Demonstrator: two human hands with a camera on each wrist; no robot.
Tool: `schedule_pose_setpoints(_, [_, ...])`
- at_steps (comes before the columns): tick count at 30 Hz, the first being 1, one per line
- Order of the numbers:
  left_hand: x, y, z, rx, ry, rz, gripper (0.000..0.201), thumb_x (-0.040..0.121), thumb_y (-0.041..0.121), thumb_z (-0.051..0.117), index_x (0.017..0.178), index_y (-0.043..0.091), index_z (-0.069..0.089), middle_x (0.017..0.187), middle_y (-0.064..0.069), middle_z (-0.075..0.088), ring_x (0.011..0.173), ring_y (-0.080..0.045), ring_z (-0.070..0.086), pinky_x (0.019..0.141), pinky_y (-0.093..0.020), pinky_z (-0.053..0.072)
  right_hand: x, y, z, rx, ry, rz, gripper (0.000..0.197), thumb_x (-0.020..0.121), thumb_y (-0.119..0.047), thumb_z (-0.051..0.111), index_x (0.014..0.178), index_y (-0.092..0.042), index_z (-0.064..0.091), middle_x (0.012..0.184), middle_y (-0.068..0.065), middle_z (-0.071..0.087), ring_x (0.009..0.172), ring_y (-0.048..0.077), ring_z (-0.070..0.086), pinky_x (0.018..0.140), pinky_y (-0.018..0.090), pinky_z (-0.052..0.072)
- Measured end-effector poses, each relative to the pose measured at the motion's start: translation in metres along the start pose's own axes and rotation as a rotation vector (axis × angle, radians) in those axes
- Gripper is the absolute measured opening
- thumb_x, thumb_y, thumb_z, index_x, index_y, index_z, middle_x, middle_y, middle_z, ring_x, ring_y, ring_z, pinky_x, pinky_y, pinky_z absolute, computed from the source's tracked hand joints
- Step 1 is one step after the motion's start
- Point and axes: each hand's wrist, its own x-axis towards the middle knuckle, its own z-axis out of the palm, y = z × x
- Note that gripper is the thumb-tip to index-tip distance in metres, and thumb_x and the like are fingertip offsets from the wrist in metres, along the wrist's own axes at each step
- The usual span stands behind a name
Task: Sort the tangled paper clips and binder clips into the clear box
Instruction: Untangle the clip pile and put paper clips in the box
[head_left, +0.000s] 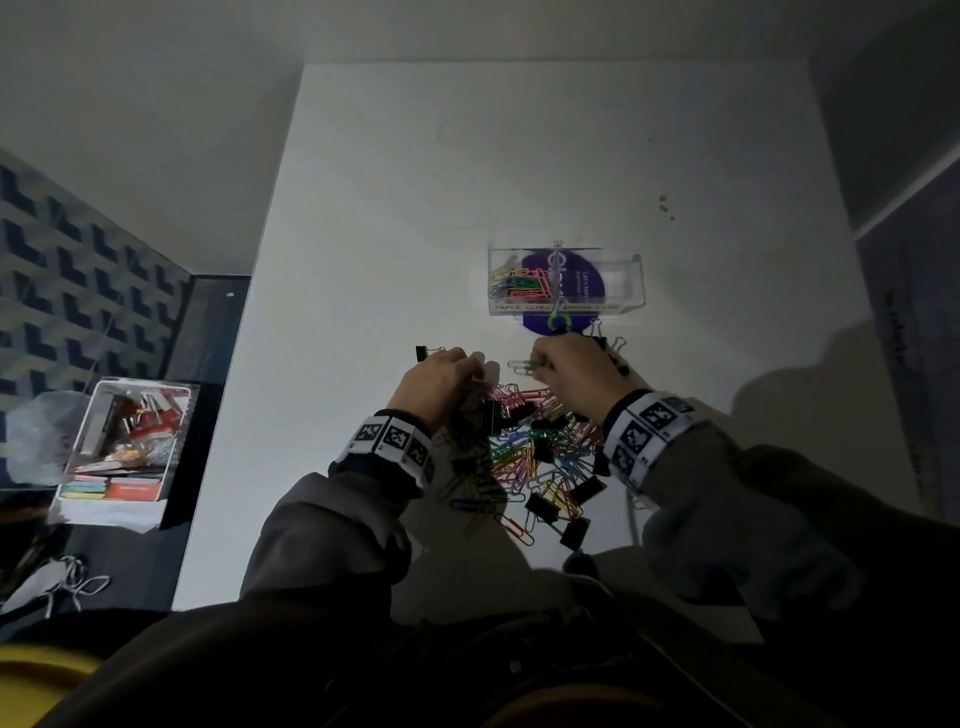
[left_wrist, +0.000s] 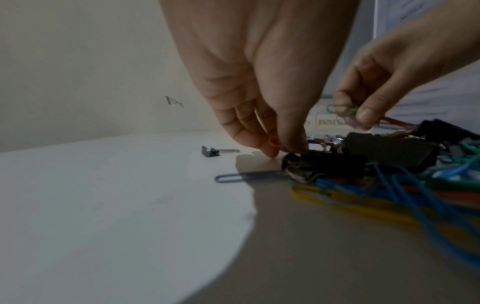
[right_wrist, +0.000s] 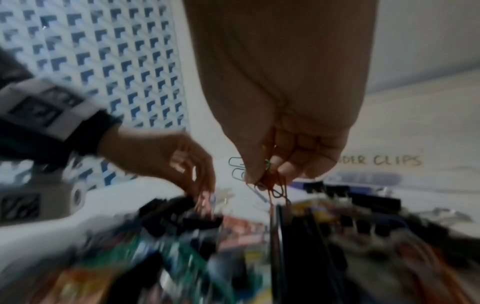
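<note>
- Head view, far left of the frame: a white tray (head_left: 179, 410) of assorted stationery sits off the white table (head_left: 363, 260); it plays no part in your sorting.
- Left of centre, a stray black binder clip (head_left: 422, 353) lies alone, apart from the heap.
- Your left hand (head_left: 439, 382) reaches down at the heap's upper-left edge, fingertips (left_wrist: 270, 151) pinched on something small and orange beside a black binder clip (left_wrist: 330, 162); what exactly it grips is too small to tell.
- Centre, below both hands, the tangled pile (head_left: 524, 457) of coloured paper clips and black binder clips spreads toward the bottom of the frame.
- Your right hand (head_left: 576, 366) is curled, thumb and fingers pinching a linked bunch of paper clips (right_wrist: 270, 181), green and reddish-orange, with silver ones jutting out to its left.
- Upper centre-right, the clear box (head_left: 566, 283) stands just above your hands; its left compartment holds coloured paper clips, and the right one looks empty.
- Risk, as I judge it: the bunch trails into the pile, so lifting could drag binder clips along, or drop linked clips short of the box or into the wrong compartment.
</note>
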Motion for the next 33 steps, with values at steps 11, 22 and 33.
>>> schedule_pose_setpoints(11, [0.022,0.002,-0.037,-0.36,0.399,-0.092,0.013,0.087,0.008,0.057,0.095,0.007,0.068,0.094,-0.014,0.067,0.082,-0.03,0.063,0.07,-0.033,0.051,0.069,-0.021,-0.074,0.231,0.284,0.025,0.01,0.084,-0.007,0.062,0.092,-0.003,0.067,0.098,0.017,0.068,0.084,0.024,0.059,0.08,0.036,0.051])
schedule_pose_setpoints(22, [0.077,0.034,-0.059,-0.115,0.315,-0.004,0.019,0.088,0.008,0.053,0.098,0.001,0.067,0.096,-0.024,0.069,0.09,-0.038,0.057,0.074,-0.043,0.045,0.071,-0.002,-0.067,0.312,0.27,0.089,0.023,0.091,0.0,0.05,0.108,0.001,0.065,0.113,0.02,0.066,0.102,0.029,0.063,0.095,0.036,0.051])
schedule_pose_setpoints(33, [0.045,0.029,-0.015,-0.051,0.253,0.143,0.008,0.083,0.013,0.062,0.088,0.01,0.068,0.09,-0.012,0.07,0.076,-0.031,0.06,0.068,-0.04,0.048,0.008,0.036,-0.054,0.302,0.291,0.128,0.021,0.089,0.001,0.05,0.096,-0.002,0.069,0.102,0.017,0.07,0.093,0.025,0.065,0.084,0.03,0.051])
